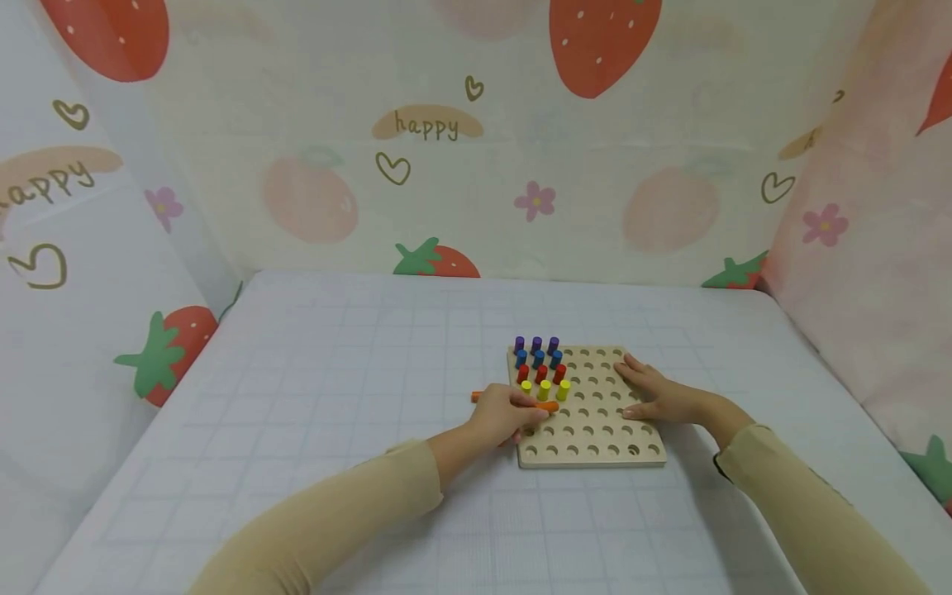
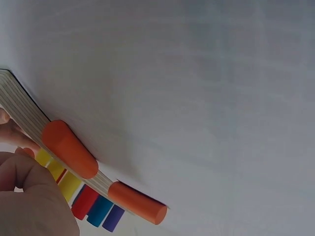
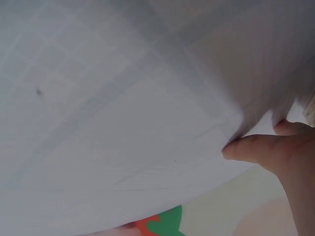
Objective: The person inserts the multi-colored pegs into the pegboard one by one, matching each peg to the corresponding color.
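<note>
My left hand [image 1: 500,415] pinches an orange peg [image 1: 549,406] between thumb and fingertips, over the left part of a wooden pegboard [image 1: 595,461]. In the left wrist view, an orange peg [image 2: 138,202] lies on the cloth along the board's side, and another orange peg [image 2: 71,150] overlaps the board's edge. Upright in the board's back left stand rows of purple pegs [image 1: 537,343], blue pegs [image 1: 539,359], red pegs [image 1: 541,375] and yellow pegs [image 1: 545,389]. Fingers spread, my right hand [image 1: 662,395] rests on the board's right edge.
A pale checked cloth [image 1: 297,397] covers the table. Behind it hangs a backdrop [image 1: 476,198] printed with strawberries and hearts, and similar sheets [image 1: 878,273] close off both sides. Many round holes lie bare across the board's right and front.
</note>
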A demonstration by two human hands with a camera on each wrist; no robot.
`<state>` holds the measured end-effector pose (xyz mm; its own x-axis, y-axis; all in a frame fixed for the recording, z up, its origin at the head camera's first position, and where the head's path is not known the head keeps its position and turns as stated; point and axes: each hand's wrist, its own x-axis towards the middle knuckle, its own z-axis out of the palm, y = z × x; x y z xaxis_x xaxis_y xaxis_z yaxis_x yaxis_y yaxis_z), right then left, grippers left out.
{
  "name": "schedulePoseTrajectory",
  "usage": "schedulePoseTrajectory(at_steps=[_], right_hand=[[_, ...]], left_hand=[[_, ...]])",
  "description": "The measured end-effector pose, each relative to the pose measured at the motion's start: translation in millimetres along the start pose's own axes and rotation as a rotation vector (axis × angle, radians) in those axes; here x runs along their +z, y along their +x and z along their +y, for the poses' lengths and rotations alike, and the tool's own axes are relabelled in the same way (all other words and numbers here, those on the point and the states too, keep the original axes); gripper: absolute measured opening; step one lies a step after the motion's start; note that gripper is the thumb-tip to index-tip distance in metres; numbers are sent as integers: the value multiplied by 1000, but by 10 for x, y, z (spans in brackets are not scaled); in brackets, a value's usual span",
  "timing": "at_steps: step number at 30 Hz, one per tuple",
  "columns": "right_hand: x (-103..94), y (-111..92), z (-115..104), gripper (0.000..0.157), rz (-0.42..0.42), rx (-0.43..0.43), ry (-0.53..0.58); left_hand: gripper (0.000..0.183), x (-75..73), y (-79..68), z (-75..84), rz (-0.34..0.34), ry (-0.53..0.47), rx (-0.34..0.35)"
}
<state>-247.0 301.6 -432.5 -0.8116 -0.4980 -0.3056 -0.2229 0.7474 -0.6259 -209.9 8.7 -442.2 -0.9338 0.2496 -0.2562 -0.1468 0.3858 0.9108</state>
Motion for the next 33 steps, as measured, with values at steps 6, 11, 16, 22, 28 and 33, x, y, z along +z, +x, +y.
schedulePoseTrajectory(at_steps=[6, 11, 16, 22, 28, 33], right_hand=[[-12, -21, 4, 91, -1, -2, 20], [-7, -25, 5, 91, 3, 8, 15], [-8, -22, 1, 91, 0, 5, 11], [0, -13, 3, 90, -3, 0, 3], [-6, -20, -16, 90, -5, -5, -5], [-1, -23, -29, 90, -7, 1, 1]], left_hand=[[17, 69, 19, 2, 0, -18, 40], [19, 118, 36, -4, 12, 16, 79], [20, 135, 48, 15, 30, 74, 71], [21, 144, 39, 38, 38, 89, 34], [21, 159, 38, 78, 43, 87, 25], [18, 188, 46, 99, 52, 69, 34]])
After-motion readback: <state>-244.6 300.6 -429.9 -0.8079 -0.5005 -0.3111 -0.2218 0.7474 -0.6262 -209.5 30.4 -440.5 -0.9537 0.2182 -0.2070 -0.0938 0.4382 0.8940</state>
